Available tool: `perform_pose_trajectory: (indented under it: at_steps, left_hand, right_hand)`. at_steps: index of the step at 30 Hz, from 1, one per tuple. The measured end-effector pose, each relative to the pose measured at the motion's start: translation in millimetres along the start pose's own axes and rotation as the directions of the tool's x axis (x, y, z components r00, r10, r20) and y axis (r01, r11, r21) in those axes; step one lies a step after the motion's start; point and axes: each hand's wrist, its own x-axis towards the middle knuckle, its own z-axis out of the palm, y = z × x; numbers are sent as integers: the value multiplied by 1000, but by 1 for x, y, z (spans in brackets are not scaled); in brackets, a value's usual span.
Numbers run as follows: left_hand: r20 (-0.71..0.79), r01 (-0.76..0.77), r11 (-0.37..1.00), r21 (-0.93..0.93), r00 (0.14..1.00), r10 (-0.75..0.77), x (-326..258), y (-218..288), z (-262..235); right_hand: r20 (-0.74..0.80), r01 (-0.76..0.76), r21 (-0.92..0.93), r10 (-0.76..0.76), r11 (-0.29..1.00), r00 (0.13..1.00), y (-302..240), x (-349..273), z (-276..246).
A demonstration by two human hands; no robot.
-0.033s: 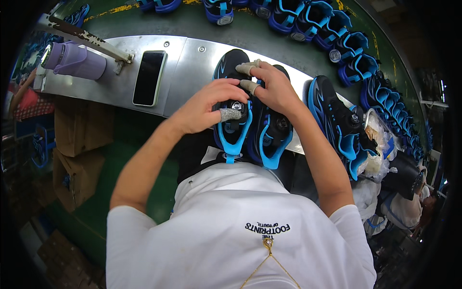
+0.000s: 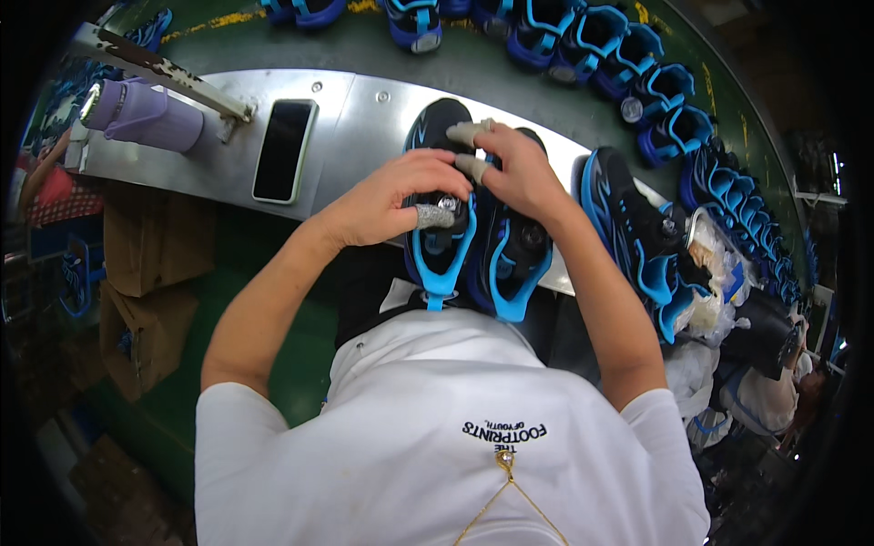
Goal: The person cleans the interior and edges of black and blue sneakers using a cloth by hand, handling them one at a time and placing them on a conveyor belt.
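Observation:
A black and blue sneaker (image 2: 441, 238) lies with its toe away from me and its bright blue heel collar near my lap. My left hand (image 2: 391, 196) is closed over its left side, the grey-covered thumb by the round dial and the fingers bent over the upper. From the right, my right hand (image 2: 521, 173) reaches across and grips the same sneaker's upper with two fingertips in beige covers. What lies between those fingertips is too small to make out. Under my right wrist sits a second matching sneaker (image 2: 521, 255), close alongside the first.
On the metal bench (image 2: 360, 118) lie a phone (image 2: 284, 150) and, farther left, a purple bottle (image 2: 150, 116) beside a worn metal bar (image 2: 173, 77). More sneakers (image 2: 628, 214) stand at right near plastic bags (image 2: 719, 273). Several shoes (image 2: 592, 36) line the green surface beyond. Cardboard boxes (image 2: 155, 237) stand lower left.

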Motion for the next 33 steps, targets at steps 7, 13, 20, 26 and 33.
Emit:
perform_pose_trajectory:
  at_steps: [7, 13, 20, 26, 33]
  left_hand:
    - [-182, 205, 942, 265, 970, -159, -42, 69, 42]
    - [-68, 129, 778, 615, 991, -111, -34, 66, 99]
    - [-86, 165, 856, 490, 986, -140, -27, 53, 115]
    - [-143, 167, 945, 280, 981, -131, -17, 48, 64]
    - [-289, 41, 917, 397, 954, 82, -13, 43, -36]
  right_hand:
    - [-309, -337, 187, 381, 923, 871, 66, -100, -16]
    - [-144, -368, 252, 410, 895, 900, 4, -63, 19]
    - [9, 137, -465, -151, 875, 989, -6, 120, -73]
    - [216, 144, -906, 144, 398, 966, 40, 278, -29]
    - [76, 240, -413, -230, 879, 970, 88, 309, -47]
